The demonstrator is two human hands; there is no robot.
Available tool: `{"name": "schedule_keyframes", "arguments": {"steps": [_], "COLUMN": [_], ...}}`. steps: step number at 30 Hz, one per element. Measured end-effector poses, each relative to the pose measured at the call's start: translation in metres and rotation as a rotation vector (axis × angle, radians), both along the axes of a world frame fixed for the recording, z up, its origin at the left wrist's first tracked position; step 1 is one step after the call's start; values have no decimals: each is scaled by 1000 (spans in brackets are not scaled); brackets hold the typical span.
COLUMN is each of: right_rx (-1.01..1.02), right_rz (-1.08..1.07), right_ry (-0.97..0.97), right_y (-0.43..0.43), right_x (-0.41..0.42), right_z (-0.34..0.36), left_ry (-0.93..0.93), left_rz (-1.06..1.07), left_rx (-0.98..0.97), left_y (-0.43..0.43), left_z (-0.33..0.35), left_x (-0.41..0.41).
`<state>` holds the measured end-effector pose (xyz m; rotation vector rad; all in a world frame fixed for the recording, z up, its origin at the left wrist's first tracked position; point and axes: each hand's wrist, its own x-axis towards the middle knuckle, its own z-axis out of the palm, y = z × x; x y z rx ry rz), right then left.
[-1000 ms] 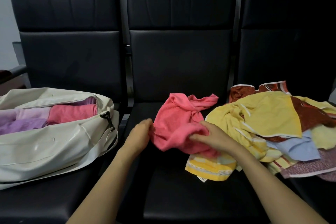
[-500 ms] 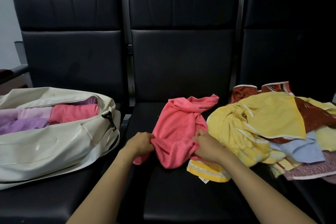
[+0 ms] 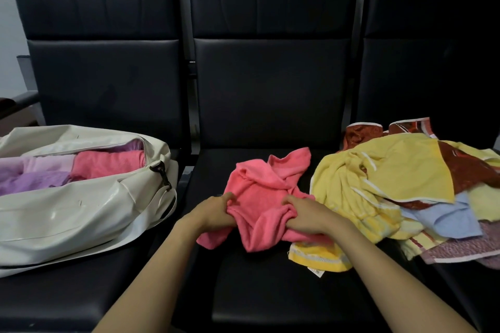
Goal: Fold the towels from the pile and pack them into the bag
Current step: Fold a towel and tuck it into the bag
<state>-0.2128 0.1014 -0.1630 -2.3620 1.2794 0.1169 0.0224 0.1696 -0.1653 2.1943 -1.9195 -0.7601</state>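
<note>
A crumpled pink towel lies on the middle black seat. My left hand grips its left part and my right hand grips its right part, both with curled fingers. The pile of towels, yellow, brown, blue and patterned, spreads over the right seat, with a yellow striped towel at its near left edge. The cream bag lies open on the left seat, holding folded pink and purple towels.
Three black padded seats stand in a row with tall backrests. An armrest shows at the far left. Bare seat cushion lies in front of my hands.
Both hands have drawn the pink towel nearer to me and bunched it between them; my grip closed more tightly on the cloth.
</note>
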Motion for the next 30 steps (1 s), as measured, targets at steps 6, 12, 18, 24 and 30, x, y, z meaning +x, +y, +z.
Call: {"name": "schedule_keyframes", "arguments": {"steps": [6,12,18,24,30], "right_rx": [74,-110,-57,14,15], "right_rz": [6,142,89,42,47], "right_ry": [140,94,112,244,268], "right_y": [1,5,6,9,9], "right_x": [-4,0,1,6,4], "right_z": [8,1,3,3,9], "left_ry": [-35,-284,-70,-181,-382], "left_rz": [19,-95,-111,26,80], "left_rx": [193,40,18,264,249], "left_y": [3,-3,-2,-6,1], "left_z": [9,0,-4,-4,2], "left_x": [-3,4,-3,-5,-10]}}
